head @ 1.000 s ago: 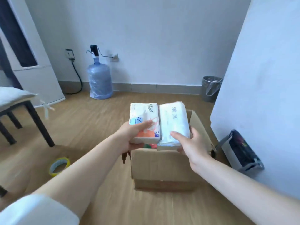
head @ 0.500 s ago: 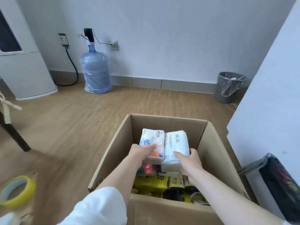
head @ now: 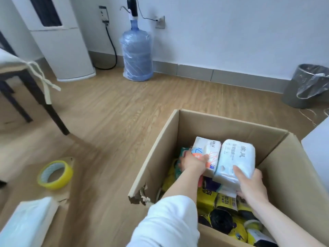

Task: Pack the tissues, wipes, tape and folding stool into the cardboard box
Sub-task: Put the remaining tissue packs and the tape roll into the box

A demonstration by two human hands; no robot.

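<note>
Both tissue packs [head: 222, 157] have sunk deeper into the box [head: 293, 175].

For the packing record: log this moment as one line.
step: placing tissues | left hand: patterned tissue pack | right hand: white tissue pack | both inside cardboard box | tape roll: on floor

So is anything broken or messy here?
Yes. The cardboard box has a torn, crumpled near-left corner, with ragged bits of card hanging off. Nothing looks spilled.
</note>
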